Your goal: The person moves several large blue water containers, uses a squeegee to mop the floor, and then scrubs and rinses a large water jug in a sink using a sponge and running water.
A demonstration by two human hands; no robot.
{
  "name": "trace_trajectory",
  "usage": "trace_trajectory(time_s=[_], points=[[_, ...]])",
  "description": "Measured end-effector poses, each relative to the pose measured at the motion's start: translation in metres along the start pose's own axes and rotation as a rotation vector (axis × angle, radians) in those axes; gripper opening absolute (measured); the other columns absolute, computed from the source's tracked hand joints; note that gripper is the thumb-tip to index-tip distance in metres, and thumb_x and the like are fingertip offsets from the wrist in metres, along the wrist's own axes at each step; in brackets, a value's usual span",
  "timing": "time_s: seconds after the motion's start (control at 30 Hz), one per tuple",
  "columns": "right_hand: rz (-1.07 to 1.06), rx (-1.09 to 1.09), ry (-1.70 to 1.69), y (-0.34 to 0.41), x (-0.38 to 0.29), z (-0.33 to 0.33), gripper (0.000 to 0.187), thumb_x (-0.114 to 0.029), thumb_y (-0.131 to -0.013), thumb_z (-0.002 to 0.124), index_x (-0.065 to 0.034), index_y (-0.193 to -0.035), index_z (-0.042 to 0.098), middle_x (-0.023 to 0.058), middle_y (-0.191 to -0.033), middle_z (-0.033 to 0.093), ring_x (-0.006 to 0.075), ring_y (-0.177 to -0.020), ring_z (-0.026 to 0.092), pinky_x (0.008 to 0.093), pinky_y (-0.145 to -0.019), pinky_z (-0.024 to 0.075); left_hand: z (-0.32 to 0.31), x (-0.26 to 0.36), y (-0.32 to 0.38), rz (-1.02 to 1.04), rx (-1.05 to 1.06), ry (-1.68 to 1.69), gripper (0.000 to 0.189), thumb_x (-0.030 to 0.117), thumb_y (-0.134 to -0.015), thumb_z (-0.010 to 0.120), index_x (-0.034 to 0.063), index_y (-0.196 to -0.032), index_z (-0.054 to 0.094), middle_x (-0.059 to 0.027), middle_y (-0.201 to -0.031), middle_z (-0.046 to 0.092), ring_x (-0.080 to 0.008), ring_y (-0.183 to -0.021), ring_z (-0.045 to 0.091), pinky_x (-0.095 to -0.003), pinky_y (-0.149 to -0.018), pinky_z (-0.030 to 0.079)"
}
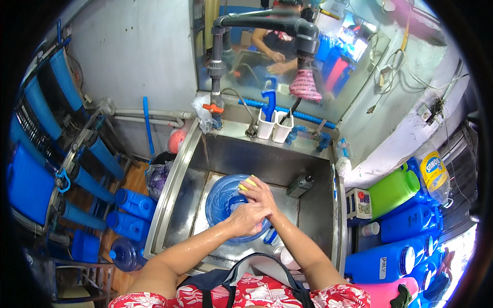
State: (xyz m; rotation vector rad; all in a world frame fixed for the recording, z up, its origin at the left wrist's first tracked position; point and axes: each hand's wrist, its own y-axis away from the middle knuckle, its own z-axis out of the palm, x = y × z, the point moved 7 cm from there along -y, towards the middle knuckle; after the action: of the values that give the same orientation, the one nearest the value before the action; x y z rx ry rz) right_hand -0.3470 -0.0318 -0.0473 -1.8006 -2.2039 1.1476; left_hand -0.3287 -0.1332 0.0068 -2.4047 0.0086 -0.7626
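Note:
Inside a stainless steel sink [250,144] stands a round blue translucent water container [217,206]. Both hands are above it. My right hand [262,195] holds a yellow sponge [248,182] at its fingertips. My left hand [248,219] is pressed against the right hand near its palm and wrist; whether its fingers hold anything is hidden. Both forearms look wet. A blue scrub brush [271,236] lies in the sink beside the container. A dark bottle [299,186] stands at the sink's back right.
White holders [266,127] with blue and black tools stand on the back ledge, near an orange valve handle [213,108]. A pink-wrapped spout [305,85] hangs above the sink. Blue jugs [133,225] stand left; green [393,191] and blue containers [379,263] crowd the right.

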Motion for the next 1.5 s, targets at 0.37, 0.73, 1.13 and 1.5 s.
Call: trace_trajectory(time_s=[0.37, 0.73, 1.13, 1.5], points=[[0.480, 0.141, -0.213, 0.036, -0.014, 0.077, 0.028, -0.018, -0.091, 0.052, -0.0101, -0.115, 0.064, 0.0151, -0.117, 0.060, 0.0339, -0.116, 0.051, 0.0422, -0.102, 0.0372, -0.066, -0.060, 0.140, -0.907, -0.661, -0.542, 0.035, 0.013, -0.061, 0.079, -0.0034, -0.089, 0.065, -0.0199, -0.089, 0.066, -0.0318, -0.084, 0.067, -0.0371, -0.074, 0.055], [0.541, 0.110, -0.010, 0.078, 0.052, 0.098, 0.027, -0.017, -0.088, 0.051, -0.0132, -0.110, 0.066, 0.0134, -0.112, 0.062, 0.0321, -0.107, 0.054, 0.0447, -0.092, 0.0408, -0.019, -0.099, 0.209, -0.962, -0.784, -0.740, 0.054, 0.018, -0.060, 0.079, -0.0079, -0.097, 0.050, -0.0200, -0.085, 0.065, -0.0289, -0.081, 0.068, -0.0343, -0.071, 0.055], [0.586, 0.006, 0.362, 0.090, 0.162, 0.101, 0.027, -0.022, -0.082, 0.053, -0.0190, -0.102, 0.070, 0.0091, -0.105, 0.066, 0.0278, -0.099, 0.059, 0.0435, -0.088, 0.0437, -0.010, -0.113, 0.228, -0.951, -0.635, -0.761, 0.056, 0.017, -0.055, 0.080, -0.0036, -0.095, 0.045, -0.0204, -0.078, 0.064, -0.0349, -0.084, 0.065, -0.0417, -0.077, 0.051], [0.258, 0.072, -0.084, 0.019, -0.031, 0.112, 0.015, -0.020, -0.081, 0.060, -0.0146, -0.090, 0.072, 0.0078, -0.096, 0.066, 0.0256, -0.096, 0.061, 0.0380, -0.086, 0.0482, -0.032, -0.134, 0.240, -1.307, -0.851, -0.320, 0.043, 0.019, -0.050, 0.081, 0.0007, -0.081, 0.058, -0.0199, -0.086, 0.067, -0.0358, -0.087, 0.065, -0.0411, -0.080, 0.050]])
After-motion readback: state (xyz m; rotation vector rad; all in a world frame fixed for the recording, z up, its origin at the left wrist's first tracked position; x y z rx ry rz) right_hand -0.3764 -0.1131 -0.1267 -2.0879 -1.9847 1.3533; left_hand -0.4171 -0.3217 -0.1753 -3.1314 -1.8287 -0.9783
